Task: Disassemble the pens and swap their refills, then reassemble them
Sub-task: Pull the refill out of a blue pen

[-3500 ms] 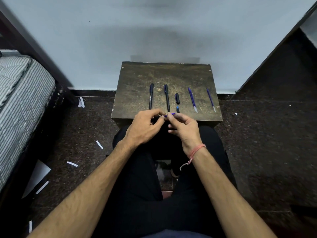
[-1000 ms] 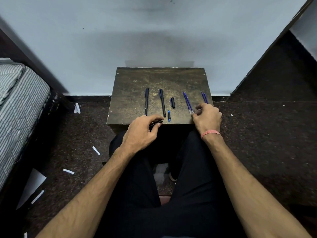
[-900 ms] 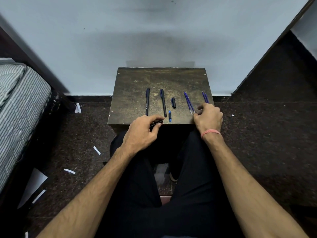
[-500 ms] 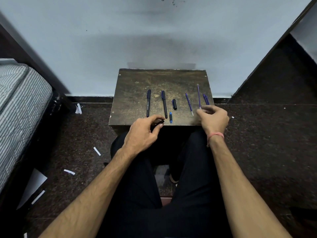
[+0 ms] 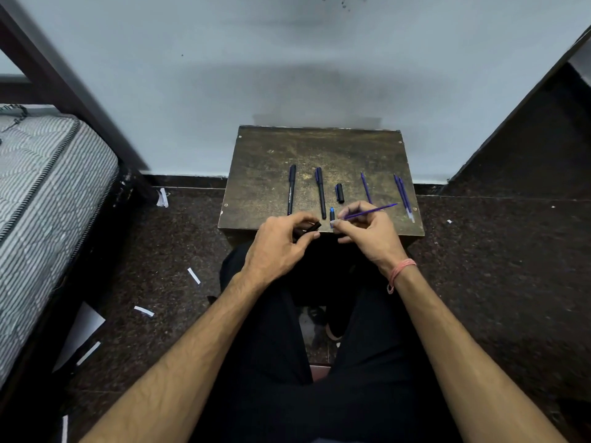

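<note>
My left hand (image 5: 277, 247) grips a black pen barrel (image 5: 309, 229) at the stool's near edge, its open end pointing right. My right hand (image 5: 371, 233) pinches a thin blue refill (image 5: 372, 211), which slants up to the right, its near tip close to the barrel. On the small brown stool (image 5: 271, 155) lie a capped black pen (image 5: 291, 189), a second dark pen (image 5: 320, 191), a black cap (image 5: 340, 193), a small blue tip piece (image 5: 332, 213), one loose blue refill (image 5: 365, 187) and two blue refills side by side (image 5: 403, 197).
The stool stands against a pale blue wall. A striped mattress (image 5: 41, 193) lies at the left. White paper scraps (image 5: 144, 311) litter the dark speckled floor. My knees in black trousers (image 5: 319, 362) sit below the stool.
My right hand picked a blue refill off the stool's right side and carried it left toward the barrel in my left hand. The left hand rose slightly.
</note>
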